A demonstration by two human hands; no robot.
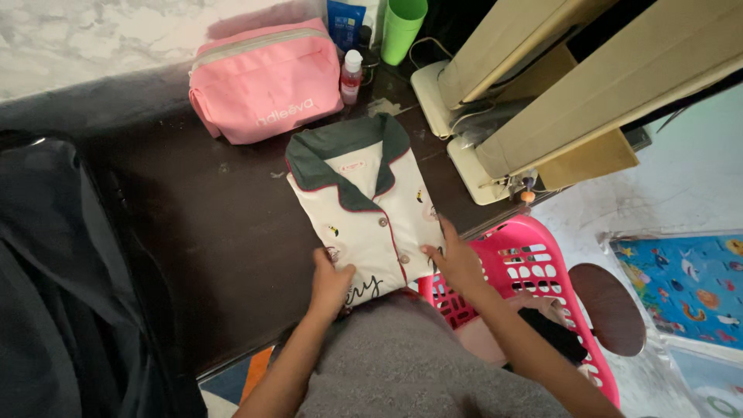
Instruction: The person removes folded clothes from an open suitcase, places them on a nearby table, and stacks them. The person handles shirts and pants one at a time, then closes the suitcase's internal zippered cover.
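Observation:
A folded white pyjama shirt [370, 213] with a dark green collar, red piping and small printed figures lies on the dark table [209, 232]. My left hand [330, 280] presses flat on the shirt's lower left corner, fingers spread. At the shirt's lower right edge my right hand [454, 259] rests with fingers apart. Neither hand grips the cloth. A grey garment [402, 364] covers my lap below the shirt.
A pink zip pouch [263, 81] stands behind the shirt, with a small pink bottle [351, 76] and a green cup [402, 29] beside it. Beige appliances [542, 85] fill the table's right. A pink laundry basket [534, 271] with clothes sits right of me, dark cloth [54, 294] to my left.

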